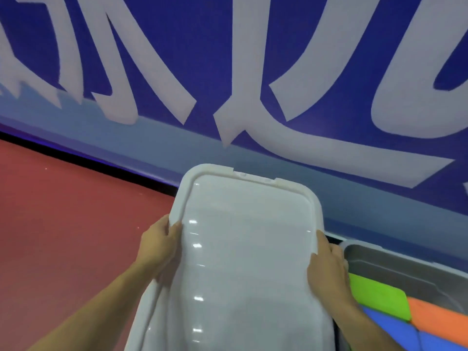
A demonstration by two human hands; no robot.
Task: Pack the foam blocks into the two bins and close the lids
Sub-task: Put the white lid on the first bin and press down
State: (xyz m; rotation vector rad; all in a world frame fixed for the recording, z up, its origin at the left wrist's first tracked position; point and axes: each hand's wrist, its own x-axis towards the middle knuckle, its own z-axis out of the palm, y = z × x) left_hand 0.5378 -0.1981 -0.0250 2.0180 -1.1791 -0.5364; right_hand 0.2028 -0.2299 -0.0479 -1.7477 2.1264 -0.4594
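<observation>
A large white plastic lid (248, 249) fills the lower middle of the head view, tilted up toward me. My left hand (159, 244) grips its left edge, fingers curled over the rim. My right hand (326, 269) grips its right edge. Whatever lies under the lid is hidden. To the right stands an open translucent bin (405, 269) that holds foam blocks: a green one (379, 297), an orange one (440, 323) and a blue one (390, 333).
A blue wall (202, 59) with big white lettering rises close behind the bins. Red floor (63, 224) spreads out to the left, and a dark gap runs along the foot of the wall.
</observation>
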